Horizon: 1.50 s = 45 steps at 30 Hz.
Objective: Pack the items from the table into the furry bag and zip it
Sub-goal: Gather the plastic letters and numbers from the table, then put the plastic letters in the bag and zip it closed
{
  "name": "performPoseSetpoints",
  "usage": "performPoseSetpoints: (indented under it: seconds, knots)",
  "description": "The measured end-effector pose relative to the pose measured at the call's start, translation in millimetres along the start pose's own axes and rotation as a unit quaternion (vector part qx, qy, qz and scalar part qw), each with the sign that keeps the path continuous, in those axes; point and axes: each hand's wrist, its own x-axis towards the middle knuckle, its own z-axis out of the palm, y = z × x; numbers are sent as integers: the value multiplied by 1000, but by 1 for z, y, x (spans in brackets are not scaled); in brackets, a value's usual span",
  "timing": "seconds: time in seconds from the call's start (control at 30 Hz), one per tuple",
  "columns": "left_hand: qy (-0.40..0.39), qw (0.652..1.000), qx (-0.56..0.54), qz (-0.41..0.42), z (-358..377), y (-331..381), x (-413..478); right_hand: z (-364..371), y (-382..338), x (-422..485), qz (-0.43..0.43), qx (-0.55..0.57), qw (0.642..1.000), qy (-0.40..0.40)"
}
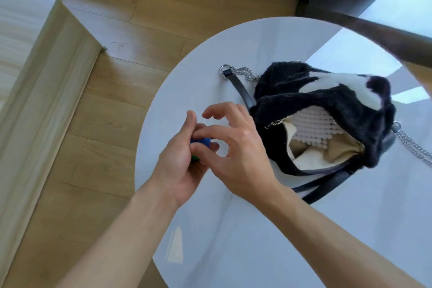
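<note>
Wood flooring surrounds a round white table (233, 229) on which the furry bag (327, 110) lies to the right, unzipped, its mouth open toward the hands and a white beaded item (313, 126) already inside. Near the table's left edge, the left hand (180, 159) is closed around a small blue-and-green item (200, 145), while the right hand (236, 147) pinches it with thumb and forefinger, other fingers spread. For a clean transfer, one hand should probably take the item fully and carry it over the zipper (278, 121) into the lining, clear of the chain (245, 73).
</note>
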Motion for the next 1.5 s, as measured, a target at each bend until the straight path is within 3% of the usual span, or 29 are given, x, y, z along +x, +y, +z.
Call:
performPoseSetpoints:
  seconds: [0.13,0.23,0.3,0.4,0.53,0.6,0.73,0.83,0.97,1.1,1.2,1.33,1.43,1.5]
  knots:
    - [-19,998,59,6,42,-16,-12,-43,12,-33,7,29,1000,2]
    - [-39,979,194,56,86,-32,-16,-87,31,-62,29,50,993,102]
    - [-62,924,350,139,110,-41,-11,-110,47,-74,49,35,983,172]
    - [-97,776,585,214,147,-62,7,-144,72,-93,97,18,969,225]
    - [-108,608,757,213,170,-87,41,-163,93,-113,124,22,966,226]
    - [-79,546,802,228,172,-92,55,-164,99,-120,125,29,968,215]
    - [-55,490,834,246,170,-94,69,-165,111,-129,137,32,969,205]
    - [-54,474,840,259,168,-93,70,-165,119,-130,146,25,968,204]
    - [-58,428,852,295,170,-94,64,-165,129,-129,155,-3,966,206]
    - [-70,403,853,325,169,-91,51,-165,139,-123,185,-76,963,180]
    - [-108,412,832,357,166,-83,33,-166,142,-113,191,-140,959,158]
    - [-113,498,755,411,156,-48,9,-157,129,-97,151,-160,959,176]
    - [8,591,677,438,133,-16,14,-139,105,-89,109,-128,971,172]
    - [71,636,670,377,114,-2,25,-125,89,-84,93,-93,979,155]
